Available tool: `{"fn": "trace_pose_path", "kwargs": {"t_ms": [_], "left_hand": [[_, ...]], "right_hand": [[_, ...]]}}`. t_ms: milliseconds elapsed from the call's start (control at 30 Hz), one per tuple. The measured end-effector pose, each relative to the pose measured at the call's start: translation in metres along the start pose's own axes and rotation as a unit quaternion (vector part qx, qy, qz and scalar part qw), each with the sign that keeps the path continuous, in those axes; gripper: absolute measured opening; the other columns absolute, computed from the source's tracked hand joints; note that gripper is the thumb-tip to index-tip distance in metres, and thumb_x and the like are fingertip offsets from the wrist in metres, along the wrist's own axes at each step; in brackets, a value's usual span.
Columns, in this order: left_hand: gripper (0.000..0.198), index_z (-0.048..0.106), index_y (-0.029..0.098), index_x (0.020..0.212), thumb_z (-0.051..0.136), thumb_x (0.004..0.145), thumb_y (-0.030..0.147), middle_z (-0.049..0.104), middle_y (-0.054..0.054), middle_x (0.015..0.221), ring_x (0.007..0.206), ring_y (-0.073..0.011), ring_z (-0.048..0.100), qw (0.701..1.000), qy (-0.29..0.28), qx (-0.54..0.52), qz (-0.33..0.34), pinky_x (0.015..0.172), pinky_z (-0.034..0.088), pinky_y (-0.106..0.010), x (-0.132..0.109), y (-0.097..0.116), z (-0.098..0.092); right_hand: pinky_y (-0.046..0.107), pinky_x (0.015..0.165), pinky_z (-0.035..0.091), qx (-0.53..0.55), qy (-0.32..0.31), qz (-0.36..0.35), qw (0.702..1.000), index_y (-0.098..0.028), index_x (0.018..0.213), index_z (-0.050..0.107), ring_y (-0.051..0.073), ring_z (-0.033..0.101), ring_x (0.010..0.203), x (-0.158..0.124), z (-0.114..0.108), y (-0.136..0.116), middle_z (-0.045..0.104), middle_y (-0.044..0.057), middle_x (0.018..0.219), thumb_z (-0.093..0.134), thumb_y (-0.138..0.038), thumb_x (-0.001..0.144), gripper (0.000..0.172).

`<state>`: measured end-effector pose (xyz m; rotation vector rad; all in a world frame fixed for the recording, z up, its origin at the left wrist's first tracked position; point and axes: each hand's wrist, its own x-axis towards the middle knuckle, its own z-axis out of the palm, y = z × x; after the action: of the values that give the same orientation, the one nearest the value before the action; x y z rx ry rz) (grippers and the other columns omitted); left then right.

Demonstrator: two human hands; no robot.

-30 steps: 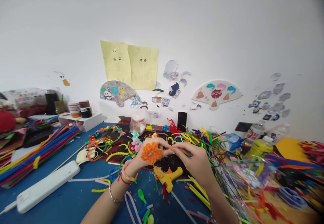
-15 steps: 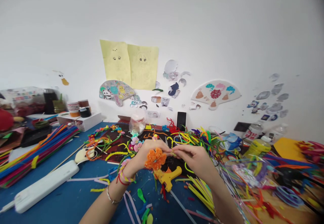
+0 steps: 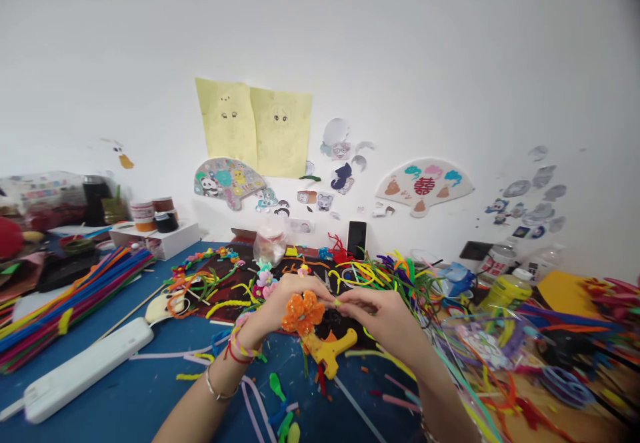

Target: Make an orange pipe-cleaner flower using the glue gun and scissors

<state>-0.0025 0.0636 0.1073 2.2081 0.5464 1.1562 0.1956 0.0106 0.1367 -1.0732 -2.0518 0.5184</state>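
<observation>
Gripped in the left hand (image 3: 273,309), closed around its back: orange pipe-cleaner flower (image 3: 303,311). Right hand (image 3: 387,316) pinched shut on a thin stem (image 3: 341,303) beside it. Tilted now, face-on a second ago; same spot above the yellow glue gun (image 3: 330,351). Fuzzy, ruffled petals.

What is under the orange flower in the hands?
A yellow glue gun lies below the orange flower in the left hand; the flower covers its far end.

Yellow glue gun (image 3: 327,349), white power strip (image 3: 83,371), phone (image 3: 357,239)
</observation>
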Motion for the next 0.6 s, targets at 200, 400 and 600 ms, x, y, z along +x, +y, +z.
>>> {"fn": "trace_pose_path", "kwargs": {"t_ms": [200,400,600], "left_hand": [[0.015,0.071,0.019,0.082,0.06,0.077,0.028,0.07,-0.005,0.075,0.062,-0.0145,0.063,0.998,-0.041,0.005,-0.041,0.059,0.048,-0.022,-0.002,0.008,-0.004],[0.019,0.072,0.015,0.083,0.061,0.077,0.029,0.071,-0.007,0.076,0.062,-0.0142,0.064,0.999,-0.027,-0.012,-0.04,0.062,0.05,-0.022,-0.002,0.018,-0.005],[0.025,0.072,0.014,0.079,0.056,0.08,0.033,0.072,-0.007,0.076,0.063,-0.0149,0.064,0.998,-0.028,0.037,-0.051,0.063,0.051,-0.022,0.002,0.031,-0.009]], "right_hand": [[0.02,0.063,0.048,-0.009,-0.019,-0.011,1.0,-0.026,0.079,0.069,0.012,0.065,0.068,-0.002,-0.002,-0.002,0.071,-0.005,0.077,0.055,-0.018,0.081,0.016],[0.019,0.061,0.05,0.073,-0.042,0.035,0.996,-0.022,0.08,0.067,0.012,0.065,0.066,-0.003,-0.001,-0.001,0.07,-0.001,0.073,0.052,-0.021,0.083,0.015],[0.022,0.062,0.053,0.162,-0.048,0.077,0.983,-0.019,0.081,0.066,0.013,0.066,0.065,-0.001,0.003,0.004,0.069,0.001,0.07,0.053,-0.026,0.083,0.015]]}}
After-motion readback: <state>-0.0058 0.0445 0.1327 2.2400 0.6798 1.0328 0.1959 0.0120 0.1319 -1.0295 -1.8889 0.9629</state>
